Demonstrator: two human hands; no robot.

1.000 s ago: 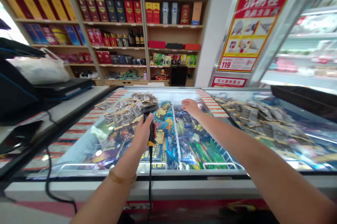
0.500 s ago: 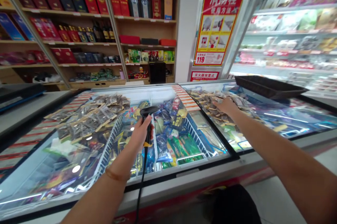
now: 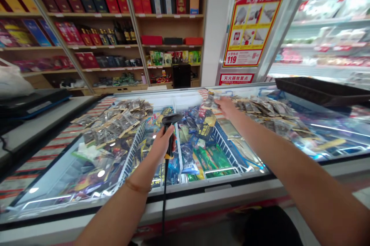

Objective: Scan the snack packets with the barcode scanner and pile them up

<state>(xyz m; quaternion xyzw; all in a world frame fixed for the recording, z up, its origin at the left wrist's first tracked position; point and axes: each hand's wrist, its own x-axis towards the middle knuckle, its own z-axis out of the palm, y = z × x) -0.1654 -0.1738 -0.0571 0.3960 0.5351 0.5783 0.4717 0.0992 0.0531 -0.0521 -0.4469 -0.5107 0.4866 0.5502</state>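
My left hand point(image 3: 164, 140) is wrapped round a black and yellow handheld barcode scanner point(image 3: 170, 130), held upright over the freezer baskets. A black cord drops from its handle. My right hand point(image 3: 226, 106) pinches a small clear packet with a tan edge point(image 3: 210, 102) over the far side of the freezer. Its fingertips are partly blurred. To the right of that hand lies a pile of similar packets point(image 3: 268, 109) on the freezer's glass lid. Another pile of such packets point(image 3: 118, 120) lies on the glass to the left of the scanner.
Below the glass, a white wire basket point(image 3: 222, 144) holds bagged frozen goods. A black tray point(image 3: 320, 91) rests at the right. A dark flat device point(image 3: 40, 101) sits on the left counter. Shelves of boxes point(image 3: 167, 16) and a red poster point(image 3: 254, 18) stand behind.
My right hand has moved left, away from the right pile, with a packet in its fingers. My left hand still holds the scanner. The whole view has shifted slightly.
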